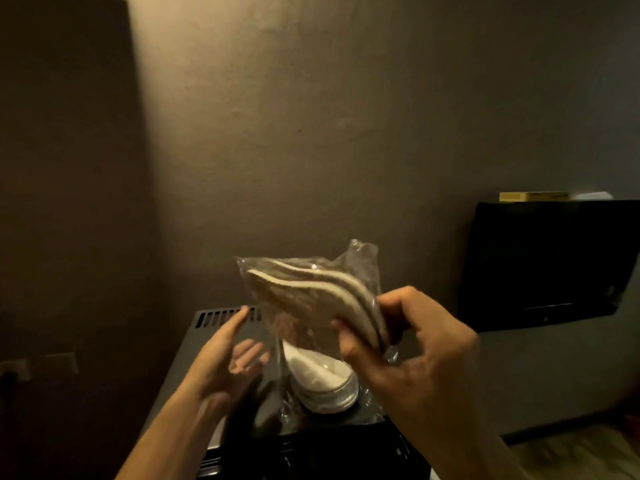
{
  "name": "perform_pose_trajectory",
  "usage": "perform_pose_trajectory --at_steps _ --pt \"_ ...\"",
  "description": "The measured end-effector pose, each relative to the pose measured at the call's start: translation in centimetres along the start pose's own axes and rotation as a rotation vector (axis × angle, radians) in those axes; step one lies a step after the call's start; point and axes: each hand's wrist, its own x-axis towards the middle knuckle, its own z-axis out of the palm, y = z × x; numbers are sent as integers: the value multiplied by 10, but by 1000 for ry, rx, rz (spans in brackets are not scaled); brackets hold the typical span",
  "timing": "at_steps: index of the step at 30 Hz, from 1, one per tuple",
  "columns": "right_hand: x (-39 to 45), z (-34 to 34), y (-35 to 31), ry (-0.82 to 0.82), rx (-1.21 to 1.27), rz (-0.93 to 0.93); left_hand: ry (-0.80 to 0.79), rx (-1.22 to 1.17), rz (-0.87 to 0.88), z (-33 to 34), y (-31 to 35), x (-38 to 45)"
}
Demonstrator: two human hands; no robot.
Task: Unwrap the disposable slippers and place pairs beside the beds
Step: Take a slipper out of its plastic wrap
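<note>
While pinched at its lower end between thumb and curled fingers of the right hand, a wrapped slipper pair is held raised, its clear plastic wrapper gaping above the grip. Left of the grip, the left hand is spread flat with straight fingers, nothing grasped. Below the grip, a second wrapped pair is seen lying on a grey vented appliance; right of it, a dark screen is mounted on the wall

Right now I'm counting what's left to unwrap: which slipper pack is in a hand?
The upper slipper pack, pinched at its lower corner by the right hand. The other pack lies untouched on the dark appliance below.
</note>
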Motion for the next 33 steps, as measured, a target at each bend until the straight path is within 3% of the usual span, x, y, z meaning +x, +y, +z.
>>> perform_pose_trajectory --at_steps 1,3,5,7,10,14,17,19,24,28,31,33 --pt "-2 2 3 -10 -6 -102 -96 -96 -81 3 4 -19" --pt "-10 12 9 -58 -41 -306 -431 -241 -227 19 13 -51" --pt "-21 23 15 -163 -57 -410 -620 -129 -174 28 14 -75" --pt "-30 27 22 -300 -52 -416 -477 96 -57 33 8 -77" --pt "-32 24 30 -478 67 -277 -192 148 48 35 2 -61" --pt "-22 21 34 -417 253 142 -96 122 41 24 -1 -44" --pt "-25 28 39 -463 297 302 -82 156 65 23 -1 -38" --pt "-29 29 38 -442 308 285 -62 177 82 22 2 -35" --pt "-38 25 39 -422 401 37 6 103 22 9 17 -36" --pt "-44 26 45 -576 344 -117 79 115 11 0 36 -35" --pt "-42 26 51 -738 201 -128 98 93 20 -2 44 -36" --pt "-41 30 50 -706 110 -121 107 89 40 -1 45 -36"
